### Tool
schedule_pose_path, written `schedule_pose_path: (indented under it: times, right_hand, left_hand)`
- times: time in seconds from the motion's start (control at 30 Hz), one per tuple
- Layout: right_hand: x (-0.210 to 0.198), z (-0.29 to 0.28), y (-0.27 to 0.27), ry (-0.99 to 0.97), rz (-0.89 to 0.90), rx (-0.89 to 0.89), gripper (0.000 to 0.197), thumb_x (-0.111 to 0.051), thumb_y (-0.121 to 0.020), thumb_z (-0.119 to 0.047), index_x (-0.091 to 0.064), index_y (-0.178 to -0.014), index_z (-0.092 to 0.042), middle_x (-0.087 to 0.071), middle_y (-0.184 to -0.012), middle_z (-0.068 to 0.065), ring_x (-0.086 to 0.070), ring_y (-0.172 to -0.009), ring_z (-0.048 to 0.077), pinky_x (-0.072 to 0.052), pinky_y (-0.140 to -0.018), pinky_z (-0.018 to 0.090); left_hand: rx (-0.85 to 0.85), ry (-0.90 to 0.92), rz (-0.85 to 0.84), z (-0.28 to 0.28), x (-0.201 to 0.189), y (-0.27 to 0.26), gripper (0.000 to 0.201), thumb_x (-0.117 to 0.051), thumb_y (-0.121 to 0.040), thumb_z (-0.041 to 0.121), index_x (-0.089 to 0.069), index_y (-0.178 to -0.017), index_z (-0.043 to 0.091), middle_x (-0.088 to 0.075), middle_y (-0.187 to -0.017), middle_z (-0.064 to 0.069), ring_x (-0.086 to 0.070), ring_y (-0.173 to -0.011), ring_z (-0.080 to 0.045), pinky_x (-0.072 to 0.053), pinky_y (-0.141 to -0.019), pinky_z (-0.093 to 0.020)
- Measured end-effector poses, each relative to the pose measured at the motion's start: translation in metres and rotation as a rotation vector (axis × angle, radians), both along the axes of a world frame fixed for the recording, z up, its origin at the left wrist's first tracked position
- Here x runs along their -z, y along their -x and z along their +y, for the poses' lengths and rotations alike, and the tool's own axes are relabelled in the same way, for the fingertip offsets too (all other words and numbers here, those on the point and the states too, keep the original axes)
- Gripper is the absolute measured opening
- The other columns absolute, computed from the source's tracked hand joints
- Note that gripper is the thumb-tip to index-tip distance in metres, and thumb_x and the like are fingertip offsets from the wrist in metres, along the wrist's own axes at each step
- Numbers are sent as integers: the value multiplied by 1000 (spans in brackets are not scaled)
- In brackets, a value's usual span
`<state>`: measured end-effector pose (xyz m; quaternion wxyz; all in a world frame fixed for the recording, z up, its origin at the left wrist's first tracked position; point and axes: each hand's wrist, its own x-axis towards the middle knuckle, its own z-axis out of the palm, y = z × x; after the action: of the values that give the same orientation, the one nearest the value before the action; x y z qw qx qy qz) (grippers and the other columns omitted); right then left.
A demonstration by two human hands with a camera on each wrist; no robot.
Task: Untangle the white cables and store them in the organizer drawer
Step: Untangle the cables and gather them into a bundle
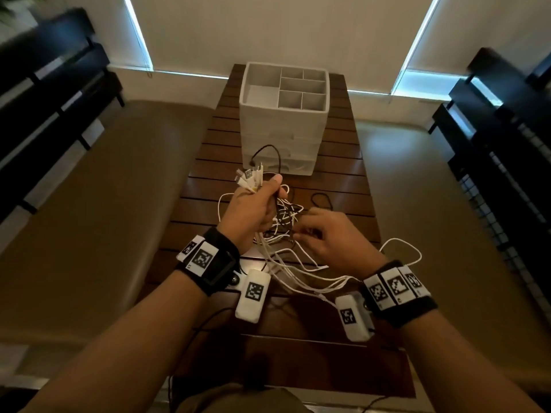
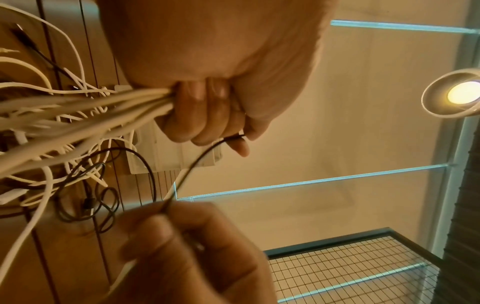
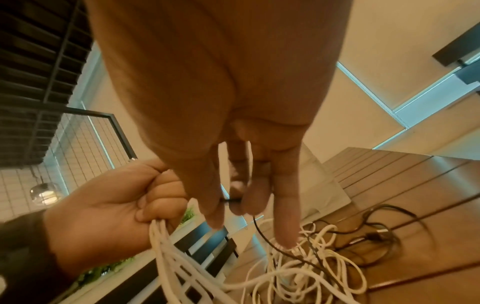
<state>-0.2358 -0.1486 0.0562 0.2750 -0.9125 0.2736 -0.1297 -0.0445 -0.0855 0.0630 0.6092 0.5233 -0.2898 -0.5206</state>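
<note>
Standing on the slatted counter (image 1: 343, 186), the white organizer (image 1: 283, 120) anchors everything. Just before it, my left hand (image 1: 253, 213) fists the bunched white cables (image 1: 298, 263), while my right hand (image 1: 331, 236) fingers (image 3: 215, 197) pinch a black cable (image 2: 197, 162).

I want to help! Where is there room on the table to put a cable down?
Bare table shows on either side of the organizer, and near the person, behind the wrists. The middle is crowded with cables and both hands.
</note>
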Motion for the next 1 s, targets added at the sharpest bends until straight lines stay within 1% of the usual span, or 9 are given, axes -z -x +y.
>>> schedule_pose_path:
  times: [0.07, 0.17, 0.3, 0.37, 0.5, 0.63, 0.77, 0.87, 1.0]
  right_hand:
    - [8, 6, 4, -49, 170, -57, 10, -73, -95, -30, -78, -102, -24, -64, -95, -8, -59, -86, 6, -51, -78, 28]
    - [20, 18, 14, -194, 304, -70, 7, -71, -97, -29, -76, -100, -25, -67, -96, -13, -61, -87, 3, -50, -77, 25]
    - [41, 17, 27, -228, 624, -85, 6, -72, -94, -26, -76, -94, -21, -68, -84, -8, -63, -79, 9, -52, -74, 31]
    - [52, 14, 34, -285, 666, -41, 8, -73, -92, -22, -76, -94, -16, -70, -77, -3, -67, -75, 14, -58, -76, 33]
    - [37, 8, 36, -474, 529, 66, 9, -68, -98, -15, -77, -97, -14, -72, -73, 0, -72, -65, 15, -63, -64, 29]
    - [-1, 4, 21, -256, 119, 197, 13, -65, -102, -24, -74, -111, -24, -67, -88, -17, -63, -69, -13, -50, -64, 15]
    - [-34, 10, -6, -380, -428, 287, 16, -64, -102, -29, -70, -114, -20, -71, -92, 1, -60, -59, 4, -49, -52, 19]
    - [-42, 13, -28, -476, -555, 297, 13, -68, -101, -23, -68, -109, -13, -72, -90, 7, -58, -52, 14, -47, -45, 26]
    - [-38, 8, -37, -497, -574, 300, 10, -67, -100, -10, -67, -106, -3, -71, -84, 5, -63, -56, 3, -50, -50, 19]
  left_hand:
    - [-18, 5, -16, 1, 0, 3, 36, -60, -104, 45, -67, -79, 20, -27, -51, 4, -17, -41, -11, -10, -45, -30]
    - [-59, 11, -40, 0, -4, 1, 37, -59, -104, 47, -66, -83, 18, -27, -53, 1, -18, -44, -13, -10, -46, -31]
    - [-124, 4, -16, -1, -9, -7, 40, -58, -104, 47, -66, -83, 15, -33, -51, 5, -24, -40, -9, -17, -39, -24]
    - [-139, -13, -1, -1, -15, -10, 37, -57, -105, 44, -64, -84, 14, -44, -50, 6, -32, -38, -5, -21, -37, -20]
    - [-143, -67, 28, 0, -16, -5, 27, -65, -101, 45, -67, -83, 24, -63, -68, 8, -52, -52, -3, -32, -39, -15]
    - [-174, -82, 109, -1, -12, 5, 22, -69, -98, 43, -70, -89, 23, -65, -69, 9, -59, -60, -2, -42, -47, -14]
    - [-158, -114, -4, 2, -4, 13, 29, -65, -99, 51, -68, -96, 22, -63, -69, 9, -54, -59, -5, -42, -54, -20]
    - [-123, -134, -87, 7, -1, 19, 37, -61, -99, 56, -69, -82, 25, -56, -60, 10, -47, -52, -5, -37, -48, -19]
    - [-62, -169, -115, 13, 1, 18, 46, -57, -98, 64, -66, -79, 23, -47, -56, 9, -39, -48, -7, -32, -50, -23]
